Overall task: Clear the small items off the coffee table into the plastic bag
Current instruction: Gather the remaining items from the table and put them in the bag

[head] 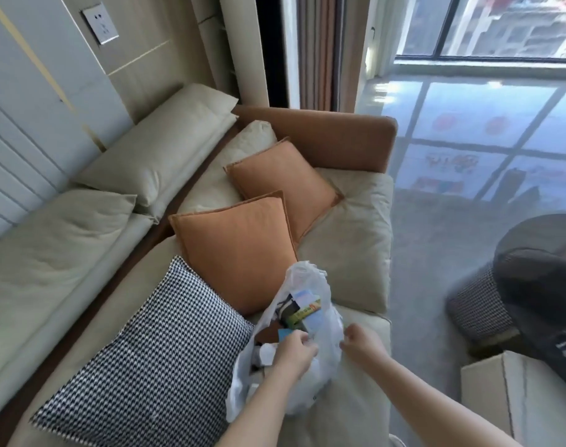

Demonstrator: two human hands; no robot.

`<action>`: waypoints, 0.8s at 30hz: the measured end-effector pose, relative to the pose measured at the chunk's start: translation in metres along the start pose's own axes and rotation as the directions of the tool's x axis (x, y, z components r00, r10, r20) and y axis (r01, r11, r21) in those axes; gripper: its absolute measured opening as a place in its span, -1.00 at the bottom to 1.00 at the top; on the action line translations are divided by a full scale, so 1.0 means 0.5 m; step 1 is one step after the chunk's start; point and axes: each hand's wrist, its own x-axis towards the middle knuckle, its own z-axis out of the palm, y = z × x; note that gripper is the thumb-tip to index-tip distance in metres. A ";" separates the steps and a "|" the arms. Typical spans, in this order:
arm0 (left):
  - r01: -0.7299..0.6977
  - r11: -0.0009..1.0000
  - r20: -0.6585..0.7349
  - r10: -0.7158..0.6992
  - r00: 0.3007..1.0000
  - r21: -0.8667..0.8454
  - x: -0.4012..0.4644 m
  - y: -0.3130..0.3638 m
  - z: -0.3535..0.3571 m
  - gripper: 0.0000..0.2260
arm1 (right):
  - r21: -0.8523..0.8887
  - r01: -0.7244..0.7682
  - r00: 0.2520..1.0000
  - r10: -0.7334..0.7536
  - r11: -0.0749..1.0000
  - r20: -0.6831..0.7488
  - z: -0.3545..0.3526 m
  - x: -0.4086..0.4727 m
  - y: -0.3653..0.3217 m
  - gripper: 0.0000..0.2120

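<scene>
- Bag lies on the sofa seat, just beside the checked cushion; mouth faces away from me, toward the orange cushions.
- I judge it light and limp: thin film, no stiffness, so it will sag and spill if I lift it from one side only.
- Film looks slick; I expect a pinch to slip unless I gather a fold.
- Best hold, in my view: both rim edges or the handles bunched together, lifting straight up.
- Left hand: fingers curled, pinching the bag rim on its near side.
- Right hand: fingers clenched at the opposite edge; touching film, though I cannot tell how much it grips.
- Appearance: translucent white, crumpled, a handle loop standing up at the far end.
- Contents visible through the mouth: small boxes and cards, green, blue, black; white crumpled paper lower down.
- Worktop not in view.
</scene>
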 end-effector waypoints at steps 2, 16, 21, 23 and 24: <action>-0.050 0.997 0.026 0.048 0.998 0.052 -0.018 0.028 0.023 -0.63 | -0.052 0.009 1.000 -0.011 0.999 -0.029 -0.024 -0.022 0.031 -0.71; -0.359 0.854 0.289 0.259 0.921 0.377 -0.133 0.284 0.376 -0.67 | 0.084 -0.170 0.929 0.188 0.982 -0.318 -0.231 -0.205 0.417 -0.76; -0.441 0.770 0.370 0.285 0.884 0.461 -0.212 0.340 0.566 -0.66 | 0.222 -0.262 0.887 0.325 0.939 -0.327 -0.289 -0.291 0.621 -0.77; -0.476 0.737 0.415 0.287 0.863 0.480 -0.245 0.354 0.642 -0.65 | 0.276 -0.298 0.863 0.381 0.914 -0.330 -0.303 -0.330 0.702 -0.77; -0.492 0.719 0.439 0.284 0.852 0.490 -0.261 0.360 0.678 -0.65 | 0.299 -0.318 0.849 0.411 0.899 -0.333 -0.307 -0.349 0.740 -0.77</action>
